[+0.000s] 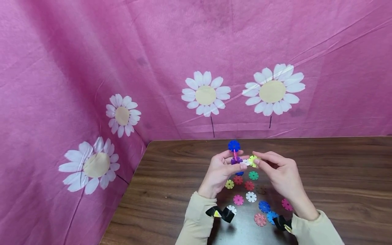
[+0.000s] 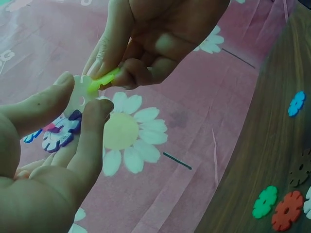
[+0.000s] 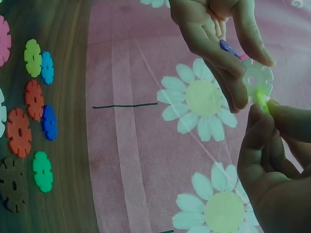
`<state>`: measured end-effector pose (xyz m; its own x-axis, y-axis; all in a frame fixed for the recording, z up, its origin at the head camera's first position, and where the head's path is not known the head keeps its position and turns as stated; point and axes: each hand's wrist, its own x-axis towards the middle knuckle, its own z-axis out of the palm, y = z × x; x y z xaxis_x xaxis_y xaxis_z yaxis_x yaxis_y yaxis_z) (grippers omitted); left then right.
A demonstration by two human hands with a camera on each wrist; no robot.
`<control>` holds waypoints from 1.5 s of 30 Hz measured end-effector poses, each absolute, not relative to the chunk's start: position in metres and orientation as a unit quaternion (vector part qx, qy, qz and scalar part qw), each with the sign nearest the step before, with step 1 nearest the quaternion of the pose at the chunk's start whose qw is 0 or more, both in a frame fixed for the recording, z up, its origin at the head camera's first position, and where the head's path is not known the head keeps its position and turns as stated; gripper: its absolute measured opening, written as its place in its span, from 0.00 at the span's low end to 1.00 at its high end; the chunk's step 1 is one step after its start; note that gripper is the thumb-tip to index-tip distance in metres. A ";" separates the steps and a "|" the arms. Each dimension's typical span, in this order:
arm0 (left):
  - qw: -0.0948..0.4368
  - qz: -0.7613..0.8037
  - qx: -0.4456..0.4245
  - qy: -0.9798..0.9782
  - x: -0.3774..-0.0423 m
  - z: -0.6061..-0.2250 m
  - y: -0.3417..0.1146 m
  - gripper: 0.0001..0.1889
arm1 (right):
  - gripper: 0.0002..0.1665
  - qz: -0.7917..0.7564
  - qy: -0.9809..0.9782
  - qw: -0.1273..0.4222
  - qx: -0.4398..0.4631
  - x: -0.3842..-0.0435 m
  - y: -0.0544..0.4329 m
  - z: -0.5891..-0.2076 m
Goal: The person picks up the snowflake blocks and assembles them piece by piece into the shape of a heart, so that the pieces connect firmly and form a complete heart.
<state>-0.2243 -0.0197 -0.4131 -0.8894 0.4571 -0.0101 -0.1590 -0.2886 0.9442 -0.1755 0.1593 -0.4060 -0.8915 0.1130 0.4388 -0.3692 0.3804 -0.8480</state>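
Observation:
My left hand pinches a white notched disc between thumb and fingers. It belongs to a small chain of interlocking discs: a purple disc beside it, a pink disc seen edge-on, and a blue disc at the top. With thumb and forefinger my right hand pinches a yellow-green disc, which meets the rim of the white one at a slot. Both hands are raised above the table, close together.
Loose notched discs lie on the wooden table under and between my hands, among them a green disc, a white disc and a blue disc. A pink cloth with printed daisies hangs behind and to the left.

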 end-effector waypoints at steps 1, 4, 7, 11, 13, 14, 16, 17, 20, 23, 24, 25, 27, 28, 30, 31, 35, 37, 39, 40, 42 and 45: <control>0.194 0.790 0.135 0.565 -0.224 -0.413 -0.020 0.20 | 0.15 0.551 -0.802 0.218 0.081 -0.176 0.159 -0.406; 0.199 0.793 0.134 0.560 -0.224 -0.414 -0.020 0.21 | 0.15 0.555 -0.801 0.209 0.082 -0.176 0.160 -0.407; 0.208 0.799 0.131 0.549 -0.224 -0.414 -0.020 0.22 | 0.15 0.557 -0.802 0.199 0.078 -0.176 0.161 -0.408; 0.228 0.802 0.147 0.533 -0.223 -0.414 -0.019 0.23 | 0.15 0.561 -0.803 0.191 0.072 -0.176 0.164 -0.408; 0.239 0.801 0.157 0.527 -0.223 -0.414 -0.018 0.23 | 0.15 0.561 -0.803 0.189 0.071 -0.177 0.166 -0.408; 0.245 0.799 0.162 0.525 -0.223 -0.414 -0.018 0.24 | 0.15 0.560 -0.804 0.188 0.070 -0.177 0.166 -0.408; 0.255 0.796 0.169 0.523 -0.223 -0.415 -0.019 0.25 | 0.15 0.557 -0.806 0.189 0.066 -0.177 0.168 -0.409; 0.259 0.794 0.171 0.522 -0.223 -0.415 -0.020 0.26 | 0.15 0.556 -0.807 0.190 0.064 -0.178 0.168 -0.409; 0.266 0.794 0.178 0.517 -0.224 -0.414 -0.022 0.28 | 0.15 0.554 -0.808 0.194 0.057 -0.178 0.169 -0.408; 0.268 0.795 0.182 0.512 -0.224 -0.413 -0.022 0.28 | 0.16 0.557 -0.806 0.193 0.056 -0.178 0.170 -0.408; 0.268 0.796 0.182 0.512 -0.224 -0.413 -0.023 0.28 | 0.16 0.558 -0.805 0.192 0.057 -0.178 0.170 -0.408; 0.268 0.796 0.180 0.512 -0.224 -0.413 -0.023 0.27 | 0.16 0.559 -0.805 0.191 0.058 -0.178 0.170 -0.408; 0.266 0.794 0.177 0.517 -0.224 -0.413 -0.022 0.27 | 0.16 0.561 -0.804 0.187 0.061 -0.178 0.170 -0.407; 0.264 0.792 0.176 0.521 -0.224 -0.413 -0.022 0.27 | 0.16 0.562 -0.804 0.185 0.062 -0.178 0.171 -0.407; 0.261 0.790 0.173 0.527 -0.224 -0.413 -0.022 0.27 | 0.16 0.562 -0.804 0.180 0.063 -0.178 0.171 -0.407; 0.260 0.788 0.173 0.530 -0.224 -0.413 -0.022 0.27 | 0.16 0.562 -0.805 0.177 0.064 -0.178 0.171 -0.407; 0.255 0.784 0.177 0.537 -0.223 -0.412 -0.022 0.27 | 0.17 0.560 -0.809 0.164 0.065 -0.177 0.172 -0.408; 0.252 0.781 0.181 0.543 -0.223 -0.413 -0.021 0.27 | 0.17 0.559 -0.811 0.159 0.067 -0.178 0.171 -0.408; 0.250 0.778 0.182 0.546 -0.223 -0.413 -0.020 0.27 | 0.17 0.558 -0.812 0.156 0.071 -0.178 0.171 -0.409; 0.249 0.777 0.182 0.548 -0.223 -0.414 -0.020 0.27 | 0.17 0.558 -0.812 0.156 0.073 -0.179 0.171 -0.409; 0.248 0.778 0.178 0.549 -0.224 -0.414 -0.018 0.27 | 0.17 0.557 -0.812 0.155 0.076 -0.179 0.170 -0.410; 0.246 0.786 0.167 0.542 -0.224 -0.415 -0.017 0.26 | 0.17 0.557 -0.812 0.157 0.076 -0.179 0.169 -0.410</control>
